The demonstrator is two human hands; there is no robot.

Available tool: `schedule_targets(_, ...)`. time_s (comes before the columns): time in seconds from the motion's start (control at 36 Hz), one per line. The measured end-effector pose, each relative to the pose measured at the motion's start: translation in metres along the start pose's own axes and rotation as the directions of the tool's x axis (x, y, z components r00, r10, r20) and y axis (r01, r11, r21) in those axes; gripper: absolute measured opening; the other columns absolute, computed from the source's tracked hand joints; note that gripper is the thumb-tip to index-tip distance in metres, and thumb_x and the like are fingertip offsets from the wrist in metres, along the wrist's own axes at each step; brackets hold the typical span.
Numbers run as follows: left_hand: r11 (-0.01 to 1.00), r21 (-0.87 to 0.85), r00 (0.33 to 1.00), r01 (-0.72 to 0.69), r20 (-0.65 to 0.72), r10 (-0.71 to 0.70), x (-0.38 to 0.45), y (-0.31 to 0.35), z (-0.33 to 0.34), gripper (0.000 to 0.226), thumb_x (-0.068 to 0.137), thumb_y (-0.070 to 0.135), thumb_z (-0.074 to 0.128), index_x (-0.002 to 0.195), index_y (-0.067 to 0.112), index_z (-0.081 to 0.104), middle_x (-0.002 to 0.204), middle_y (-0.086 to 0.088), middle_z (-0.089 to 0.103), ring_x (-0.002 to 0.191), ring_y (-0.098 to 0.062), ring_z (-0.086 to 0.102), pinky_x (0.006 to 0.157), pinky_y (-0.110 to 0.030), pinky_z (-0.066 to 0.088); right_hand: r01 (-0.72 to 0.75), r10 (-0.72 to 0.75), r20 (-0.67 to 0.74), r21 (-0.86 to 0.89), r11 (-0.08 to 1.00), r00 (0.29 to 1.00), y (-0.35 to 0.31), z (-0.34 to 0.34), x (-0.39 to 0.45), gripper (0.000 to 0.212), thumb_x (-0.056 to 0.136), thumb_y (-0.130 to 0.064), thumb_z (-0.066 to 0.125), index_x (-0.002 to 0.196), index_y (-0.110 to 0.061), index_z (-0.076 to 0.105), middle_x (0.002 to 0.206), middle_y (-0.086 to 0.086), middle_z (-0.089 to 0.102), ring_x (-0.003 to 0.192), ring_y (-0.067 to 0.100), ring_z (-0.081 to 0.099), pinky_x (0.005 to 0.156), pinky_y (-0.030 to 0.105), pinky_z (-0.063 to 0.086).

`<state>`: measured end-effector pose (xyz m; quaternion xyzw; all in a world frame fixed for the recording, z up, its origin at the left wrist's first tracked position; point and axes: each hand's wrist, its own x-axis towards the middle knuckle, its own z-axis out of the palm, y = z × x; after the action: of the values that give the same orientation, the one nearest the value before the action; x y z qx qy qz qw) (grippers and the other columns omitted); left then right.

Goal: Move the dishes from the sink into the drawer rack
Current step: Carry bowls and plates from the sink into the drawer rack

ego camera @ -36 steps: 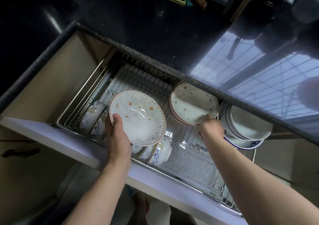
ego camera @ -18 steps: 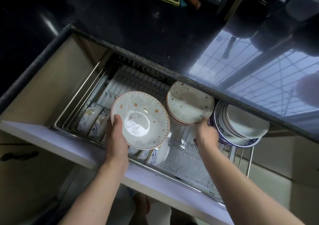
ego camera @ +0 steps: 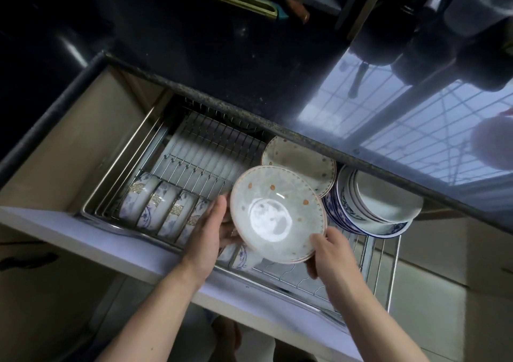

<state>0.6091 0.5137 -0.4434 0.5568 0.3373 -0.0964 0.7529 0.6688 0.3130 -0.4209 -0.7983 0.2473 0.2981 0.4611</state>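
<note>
Both hands are on the plate over the open drawer rack. The left hand cups the plate's left edge, thumb up along the rim and fingers tucked under, while the right hand pinches the near right edge, thumb on top. So the plate is grasped from two sides and held in the air, tilted, face toward the camera, just in front of the stack of matching plates standing on edge at the back of the rack. To its right a nest of blue-patterned bowls leans on its side, and to the left a row of small bowls stands along the front rail. The step in hand looks to be slotting this plate in with its mates. To do it well, I'd tip the plate more upright, match the lean of the stack, and lower its bottom edge into the wire slot in front of the stack before letting go. The gap looks tight between the small bowls and the blue ones, so one hand should steady the rim until the plate settles against the stack. The glaze shines and may be wet, so a firm hold matters. Let go too soon and it could knock china against china.
</note>
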Motion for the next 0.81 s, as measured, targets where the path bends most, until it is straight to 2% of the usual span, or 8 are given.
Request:
schedule_targets(0.08, 0.998, 0.056, 0.985, -0.039, -0.165, 0.048, 0.004, -0.001, -0.003, 0.043, 0.103, 0.053, 0.037, 0.134, 0.032, 0.060, 0.123, 0.002, 0.070, 0.108, -0.019, 0.071, 0.084, -0.035, 0.057, 0.010, -0.011, -0.097, -0.007, 1.000, 0.995, -0.004, -0.014, 0.022, 0.011, 0.089, 0.002, 0.039, 0.085, -0.003, 0.048, 0.047, 0.008, 0.048, 0.037, 0.018, 0.038, 0.043, 0.024, 0.027)
schedule_targets(0.14, 0.998, 0.055, 0.975, -0.025, -0.221, 0.037, 0.006, -0.003, -0.006, 0.033, 0.107, 0.043, 0.041, 0.125, 0.028, 0.064, 0.116, -0.001, 0.072, 0.100, -0.021, 0.073, 0.081, -0.035, 0.056, 0.006, -0.003, -0.127, 0.022, 1.000, 0.992, -0.010, -0.020, 0.035, 0.016, 0.087, 0.005, 0.038, 0.079, -0.004, 0.048, 0.048, 0.011, 0.045, 0.040, 0.018, 0.037, 0.047, 0.027, 0.026)
schedule_targets(0.39, 0.998, 0.066, 0.981, -0.008, -0.195, 0.021, 0.005, -0.004, -0.003, 0.030, 0.108, 0.033, 0.044, 0.109, 0.021, 0.072, 0.098, -0.007, 0.076, 0.087, -0.029, 0.074, 0.089, -0.049, 0.057, -0.010, 0.045, -0.185, 0.184, 0.983, 0.982, -0.038, -0.002, 0.094, 0.023, 0.089, 0.009, 0.037, 0.081, -0.003, 0.054, 0.056, 0.011, 0.048, 0.044, 0.017, 0.044, 0.049, 0.024, 0.037)
schedule_targets(0.44, 0.999, 0.051, 0.980, -0.008, -0.199, 0.018, 0.005, -0.003, -0.003, 0.031, 0.109, 0.031, 0.044, 0.107, 0.020, 0.072, 0.098, -0.009, 0.076, 0.081, -0.027, 0.074, 0.090, -0.052, 0.056, -0.020, 0.060, -0.163, 0.241, 0.970, 0.985, -0.040, 0.004, 0.102, 0.020, 0.083, 0.009, 0.040, 0.077, -0.004, 0.054, 0.059, 0.012, 0.047, 0.044, 0.017, 0.043, 0.053, 0.030, 0.040)
schedule_targets(0.53, 0.999, 0.043, 0.978, -0.014, -0.208, 0.022, 0.006, -0.002, -0.003, 0.032, 0.109, 0.030, 0.042, 0.107, 0.020, 0.072, 0.098, -0.010, 0.076, 0.074, -0.025, 0.073, 0.089, -0.051, 0.057, -0.028, 0.076, -0.162, 0.278, 0.960, 0.984, -0.042, 0.012, 0.108, 0.023, 0.077, 0.009, 0.042, 0.089, -0.004, 0.057, 0.071, 0.014, 0.047, 0.059, 0.020, 0.043, 0.065, 0.042, 0.042)
schedule_targets(0.64, 0.999, 0.037, 0.978, -0.029, -0.207, 0.036, 0.004, -0.002, -0.004, 0.033, 0.110, 0.031, 0.040, 0.108, 0.021, 0.072, 0.095, -0.008, 0.076, 0.070, -0.026, 0.072, 0.087, -0.051, 0.058, -0.052, 0.107, -0.169, 0.305, 0.951, 0.980, -0.037, 0.015, 0.118, 0.022, 0.093, 0.007, 0.041, 0.107, 0.007, 0.058, 0.081, 0.022, 0.057, 0.061, 0.023, 0.053, 0.045, 0.031, 0.050)
schedule_targets(0.72, 0.999, 0.031, 0.978, -0.026, -0.207, 0.032, 0.003, -0.001, -0.004, 0.035, 0.110, 0.033, 0.039, 0.108, 0.021, 0.072, 0.093, -0.007, 0.076, 0.070, -0.026, 0.072, 0.087, -0.050, 0.058, -0.071, 0.122, -0.161, 0.291, 0.954, 0.979, -0.029, 0.014, 0.124, 0.024, 0.101, -0.004, 0.043, 0.117, 0.009, 0.056, 0.085, 0.028, 0.065, 0.059, 0.029, 0.064, 0.047, 0.036, 0.057)
schedule_targets(0.81, 0.999, 0.034, 0.978, -0.026, -0.207, 0.033, 0.002, 0.000, -0.004, 0.036, 0.110, 0.035, 0.039, 0.109, 0.022, 0.072, 0.093, -0.006, 0.077, 0.071, -0.026, 0.073, 0.087, -0.049, 0.058, -0.080, 0.148, -0.183, 0.332, 0.940, 0.972, -0.026, 0.014, 0.126, 0.024, 0.102, -0.008, 0.053, 0.118, 0.010, 0.055, 0.085, 0.021, 0.062, 0.053, 0.024, 0.060, 0.047, 0.032, 0.052)
